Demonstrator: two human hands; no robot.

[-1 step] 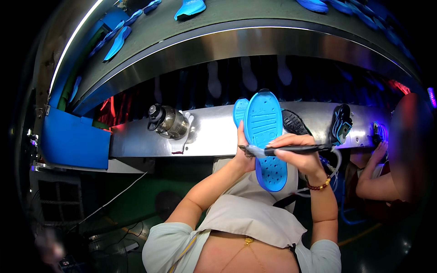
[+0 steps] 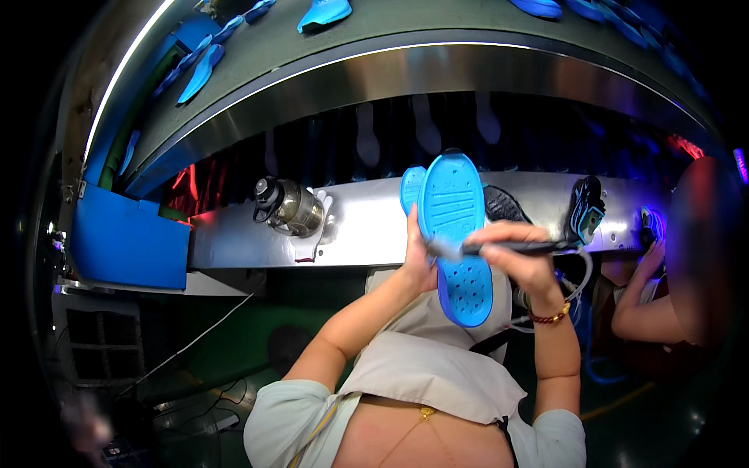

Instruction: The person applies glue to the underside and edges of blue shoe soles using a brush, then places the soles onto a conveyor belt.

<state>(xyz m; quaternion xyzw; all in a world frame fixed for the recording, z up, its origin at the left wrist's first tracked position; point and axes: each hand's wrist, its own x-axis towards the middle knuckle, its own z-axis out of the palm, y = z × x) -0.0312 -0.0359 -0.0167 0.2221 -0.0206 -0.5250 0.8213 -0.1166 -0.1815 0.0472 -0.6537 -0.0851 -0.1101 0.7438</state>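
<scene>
My left hand (image 2: pixel 421 261) is closed round the edge of a bright blue shoe sole (image 2: pixel 452 195), held up with its ribbed and holed inner face toward me. Behind its left edge shows part of a second blue sole (image 2: pixel 410 187); I cannot tell whether the same hand grips it. A black-handled brush (image 2: pixel 527 248) is pinched in my right hand (image 2: pixel 519 253). Its pale bristles lie across the middle of the front sole, smeared by motion. A dark shoe (image 2: pixel 503 207) is partly hidden behind the sole and my right hand.
A steel ledge (image 2: pixel 359 234) runs in front of me, bearing a lidded bottle (image 2: pixel 292 207) on a white cloth and a black-and-blue shoe (image 2: pixel 585 210). Beyond it, a conveyor belt (image 2: pixel 421 17) carries several blue soles. A co-worker's arm (image 2: pixel 651 312) is at the right.
The brush has shifted slightly to the right along the sole, and its bristles are now blurred. My left hand and the soles stay nearly where they were.
</scene>
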